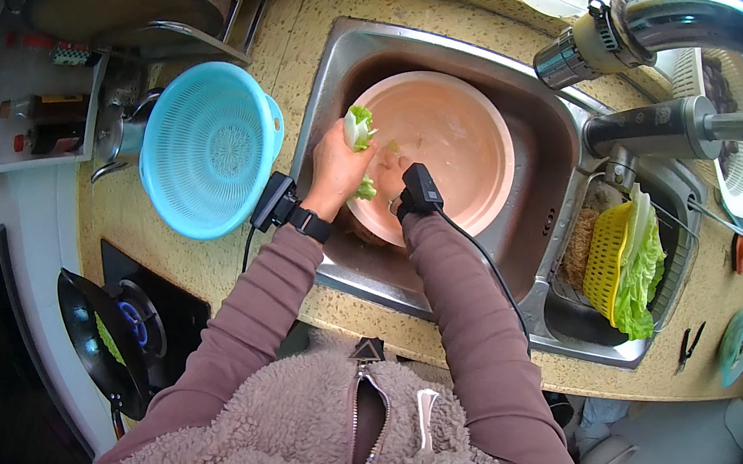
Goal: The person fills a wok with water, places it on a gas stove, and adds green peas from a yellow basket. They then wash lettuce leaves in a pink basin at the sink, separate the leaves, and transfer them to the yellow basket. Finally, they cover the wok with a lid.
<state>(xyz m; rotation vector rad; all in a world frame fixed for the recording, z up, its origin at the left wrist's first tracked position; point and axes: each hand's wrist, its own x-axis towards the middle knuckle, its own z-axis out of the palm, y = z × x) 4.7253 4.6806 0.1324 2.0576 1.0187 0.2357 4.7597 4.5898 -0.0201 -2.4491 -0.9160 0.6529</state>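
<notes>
My left hand (341,169) is closed around lettuce leaves (359,128) at the left rim of a pink plastic basin (463,144). Pale green leaf ends stick out above and below the fist. The basin stands in the large bowl of a stainless steel sink (540,150) and appears to hold water with small green bits. My right hand (392,175) reaches into the basin beside the left one. Its fingers look partly under water, and a black wrist device hides part of it, so its grip is unclear.
A blue plastic colander (209,146) stands left of the sink. In the small right bowl, lettuce (640,277) leans on a yellow basket (603,263). The faucet (654,128) overhangs the divider. At lower left, a wok (96,333) holding something green sits over a lit burner (135,321).
</notes>
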